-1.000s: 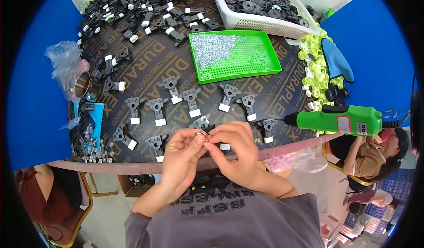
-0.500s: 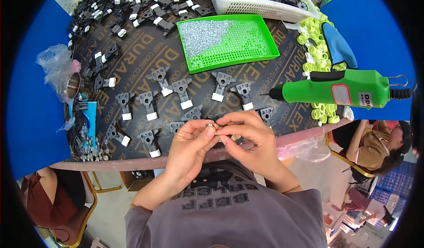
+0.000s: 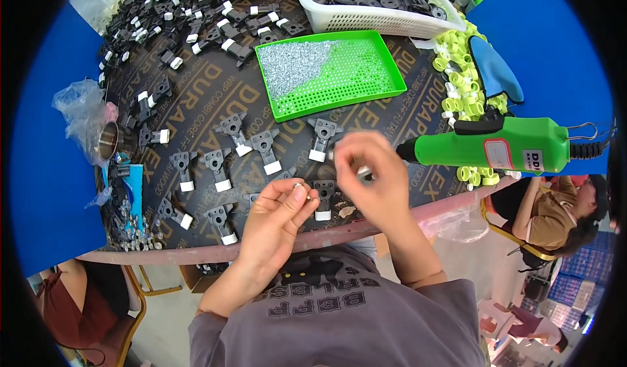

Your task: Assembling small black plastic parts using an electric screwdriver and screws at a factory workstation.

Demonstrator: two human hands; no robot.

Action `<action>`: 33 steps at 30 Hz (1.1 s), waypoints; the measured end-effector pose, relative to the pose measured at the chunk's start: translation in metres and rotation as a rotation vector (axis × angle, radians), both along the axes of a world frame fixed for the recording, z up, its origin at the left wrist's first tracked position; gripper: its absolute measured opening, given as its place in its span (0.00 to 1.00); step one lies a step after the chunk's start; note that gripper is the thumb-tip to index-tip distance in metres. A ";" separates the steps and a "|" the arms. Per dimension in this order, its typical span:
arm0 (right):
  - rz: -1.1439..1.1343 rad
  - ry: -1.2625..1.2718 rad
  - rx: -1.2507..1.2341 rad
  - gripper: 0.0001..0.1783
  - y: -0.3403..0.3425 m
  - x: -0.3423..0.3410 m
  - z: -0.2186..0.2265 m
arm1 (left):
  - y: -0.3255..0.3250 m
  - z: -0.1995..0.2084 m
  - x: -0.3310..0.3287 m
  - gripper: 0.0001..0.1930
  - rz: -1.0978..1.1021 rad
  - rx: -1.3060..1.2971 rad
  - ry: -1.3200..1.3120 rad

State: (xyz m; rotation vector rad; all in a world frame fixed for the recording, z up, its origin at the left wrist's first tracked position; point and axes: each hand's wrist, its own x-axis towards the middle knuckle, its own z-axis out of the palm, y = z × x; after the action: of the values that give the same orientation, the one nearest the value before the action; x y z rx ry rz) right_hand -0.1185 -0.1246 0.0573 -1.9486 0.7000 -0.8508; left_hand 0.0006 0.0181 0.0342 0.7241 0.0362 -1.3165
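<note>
My left hand [image 3: 275, 211] is closed in a pinch near the table's front edge. Between its thumb and fingers shows a small shiny metal piece [image 3: 300, 186], too small to name exactly. My right hand [image 3: 373, 179] is smeared by motion over the table, just left of the tip of a green electric screwdriver [image 3: 493, 146]. Whether it holds anything is hidden by the blur. Black plastic parts with white ends lie around the hands, one such part [image 3: 323, 197] between them and another [image 3: 324, 137] just beyond the right hand.
A green tray [image 3: 339, 106] of small silvery pieces lies farther back. Behind it stands a white basket [image 3: 379, 19] of black discs. Piled black parts [image 3: 189, 14] fill the far left; yellow-green rings [image 3: 457, 73] and a blue glove [image 3: 495, 70] line the right. A metal cup [image 3: 110, 142] is left.
My right hand has parted from my left and moved up and right toward the screwdriver tip. The left hand keeps its pinch on the small metal piece.
</note>
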 end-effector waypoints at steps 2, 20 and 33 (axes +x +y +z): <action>-0.149 0.126 -0.305 0.06 -0.019 0.016 -0.018 | -0.001 0.002 0.003 0.07 0.028 -0.010 -0.027; 0.153 0.171 -0.039 0.10 0.014 0.000 0.027 | 0.007 0.000 0.007 0.06 0.023 -0.022 -0.001; -0.258 0.206 -0.230 0.06 -0.005 -0.008 -0.036 | -0.007 -0.001 -0.003 0.07 0.092 -0.015 -0.055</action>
State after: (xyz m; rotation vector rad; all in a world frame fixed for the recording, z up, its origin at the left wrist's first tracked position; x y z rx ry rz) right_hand -0.1264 -0.1293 0.0209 -2.2047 1.0313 -0.9270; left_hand -0.0020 0.0115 0.0331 0.7371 0.0145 -1.2077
